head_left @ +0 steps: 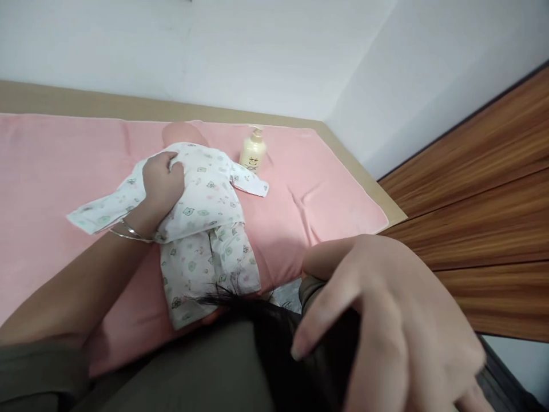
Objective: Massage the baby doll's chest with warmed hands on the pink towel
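Observation:
A baby doll (206, 189) in a white long-sleeved top with small green prints lies on a pink cloth, its bare rounded head (184, 133) toward the wall. Matching white trousers (193, 269) cover its lower part. My left hand (163, 180), with a bangle at the wrist, is closed over the left side of the doll's torso; the fingertips are mostly hidden. Close to the camera is my right hand (398, 320), off the cloth, its bent fingers apart beside strands of dark hair (291, 337). I see nothing held in it.
A pale yellow pump bottle (253, 151) stands near the doll's right sleeve. The pink cloth (334, 183) has a few wrinkles and covers a tan tabletop (295, 121). A white wall (257, 57) runs behind, with wood-grain panels (480, 189) on the right.

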Demonstrator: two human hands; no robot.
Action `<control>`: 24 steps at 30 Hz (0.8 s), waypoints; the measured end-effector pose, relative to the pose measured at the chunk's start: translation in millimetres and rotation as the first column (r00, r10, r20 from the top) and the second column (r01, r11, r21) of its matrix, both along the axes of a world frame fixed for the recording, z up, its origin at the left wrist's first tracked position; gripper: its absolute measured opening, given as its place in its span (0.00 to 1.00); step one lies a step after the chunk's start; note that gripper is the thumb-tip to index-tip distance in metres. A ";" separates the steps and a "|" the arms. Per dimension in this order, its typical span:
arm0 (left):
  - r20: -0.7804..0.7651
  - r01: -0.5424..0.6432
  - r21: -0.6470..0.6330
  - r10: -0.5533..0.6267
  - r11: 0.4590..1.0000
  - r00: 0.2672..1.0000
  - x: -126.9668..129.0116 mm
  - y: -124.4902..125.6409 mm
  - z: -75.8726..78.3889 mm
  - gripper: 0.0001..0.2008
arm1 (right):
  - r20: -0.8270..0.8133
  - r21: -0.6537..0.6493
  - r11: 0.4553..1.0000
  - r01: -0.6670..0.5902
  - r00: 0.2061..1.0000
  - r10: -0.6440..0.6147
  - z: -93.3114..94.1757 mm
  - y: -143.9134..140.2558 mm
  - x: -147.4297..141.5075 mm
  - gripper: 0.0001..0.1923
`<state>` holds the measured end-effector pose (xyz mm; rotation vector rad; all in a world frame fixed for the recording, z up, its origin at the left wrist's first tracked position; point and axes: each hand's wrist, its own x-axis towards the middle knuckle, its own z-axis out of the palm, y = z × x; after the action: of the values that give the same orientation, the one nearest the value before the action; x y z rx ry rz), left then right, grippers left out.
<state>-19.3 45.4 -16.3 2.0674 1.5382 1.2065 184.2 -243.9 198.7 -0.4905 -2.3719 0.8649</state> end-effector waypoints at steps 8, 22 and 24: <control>-0.030 -0.029 -0.018 0.028 0.999 0.999 -0.6 1.6 -0.9 0.21 | 0.123 0.012 0.933 -0.360 0.927 0.356 -9.5 4.5 13.0 0.21; -0.015 -0.028 -0.011 0.027 1.000 1.000 -0.7 -0.8 -0.5 0.22 | 0.147 -0.128 0.942 0.311 0.945 -0.292 -0.2 94.6 69.7 0.46; -0.009 -0.026 -0.007 0.026 1.000 1.000 -0.8 -1.6 -0.4 0.22 | -0.054 -0.078 0.957 0.280 0.957 -0.284 -6.2 109.1 60.8 0.46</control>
<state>-20.1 43.8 -16.7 2.0572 1.5762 1.1999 245.0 -134.8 192.5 -0.7957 -2.1501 0.8196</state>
